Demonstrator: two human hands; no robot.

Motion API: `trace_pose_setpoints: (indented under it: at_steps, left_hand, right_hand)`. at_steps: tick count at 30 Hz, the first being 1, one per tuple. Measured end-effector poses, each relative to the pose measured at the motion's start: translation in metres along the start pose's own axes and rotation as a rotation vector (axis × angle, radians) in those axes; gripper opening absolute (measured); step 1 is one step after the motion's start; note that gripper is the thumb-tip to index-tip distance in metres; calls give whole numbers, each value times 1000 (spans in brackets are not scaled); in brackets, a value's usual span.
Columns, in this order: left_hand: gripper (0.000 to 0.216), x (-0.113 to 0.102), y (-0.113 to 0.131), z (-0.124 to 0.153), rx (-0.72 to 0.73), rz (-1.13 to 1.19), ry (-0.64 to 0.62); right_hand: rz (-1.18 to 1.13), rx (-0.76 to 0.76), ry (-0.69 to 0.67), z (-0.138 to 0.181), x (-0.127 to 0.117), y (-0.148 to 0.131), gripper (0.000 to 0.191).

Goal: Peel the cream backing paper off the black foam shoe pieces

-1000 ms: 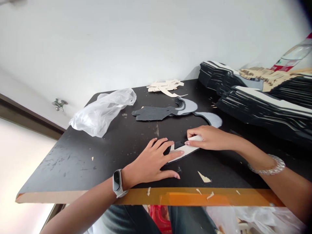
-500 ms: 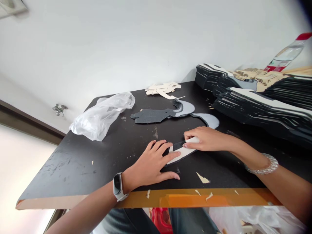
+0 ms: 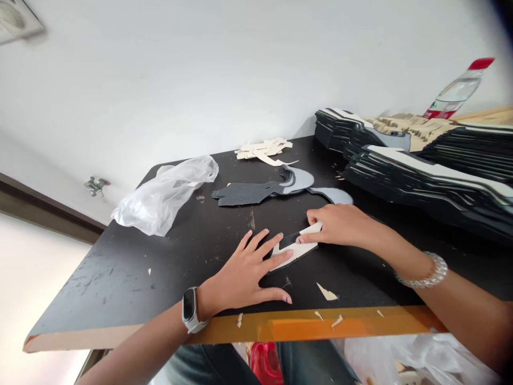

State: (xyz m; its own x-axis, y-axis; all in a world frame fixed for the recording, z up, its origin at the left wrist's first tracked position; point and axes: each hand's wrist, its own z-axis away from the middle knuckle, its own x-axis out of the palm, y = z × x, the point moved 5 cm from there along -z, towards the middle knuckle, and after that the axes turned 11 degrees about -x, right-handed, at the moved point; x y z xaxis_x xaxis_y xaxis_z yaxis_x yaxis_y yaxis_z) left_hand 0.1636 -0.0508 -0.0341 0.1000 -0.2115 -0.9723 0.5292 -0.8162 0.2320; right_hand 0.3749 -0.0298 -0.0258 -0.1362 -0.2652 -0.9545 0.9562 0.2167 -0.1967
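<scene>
A narrow cut piece with a cream face and black underside (image 3: 294,250) lies on the black tabletop (image 3: 108,278), with a dark patch showing in its cream surface. My left hand (image 3: 244,270) rests flat beside it, fingers spread, with the fingertips on the piece. My right hand (image 3: 340,224) pinches the cream layer (image 3: 311,229) at the piece's far end between fingers and thumb. Just beyond my right hand lie a dark grey felt cut-out (image 3: 244,193) and a curved light grey foam piece (image 3: 332,195).
Tall stacks of black cut pieces (image 3: 425,176) fill the right side, with a clear plastic bottle (image 3: 452,93) behind. A crumpled plastic bag (image 3: 164,198) and cream scraps (image 3: 264,149) lie on the table, whose near edge has orange tape (image 3: 312,327).
The whole scene has drifted slightly left and the view has tilted. My right fingers have shifted on the cream layer, and more of the dark patch shows.
</scene>
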Motion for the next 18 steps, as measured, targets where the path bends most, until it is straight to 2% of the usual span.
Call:
trace_pose_setpoints:
  at_steps: [2,7,10,14,18]
  left_hand:
    - [75,1,-1,0,-5,-4,-3]
    - [66,0,-3,2,-6,-1,9]
    - [57,-1,-4,1,-14,5,11]
    - [42,-3,-6,-2,-37,54,40]
    - [37,-13,-5,1,-5,157,101]
  right_hand:
    - [-8,4,18,0,-1,8,52]
    - [-189,-166,13,-1,-1,18,35]
    - [-222,-175,-3,1,-3,20,30]
    - [-223,-190,-11,2,-5,15,28]
    - [-227,-239,-6,3,-3,1,28]
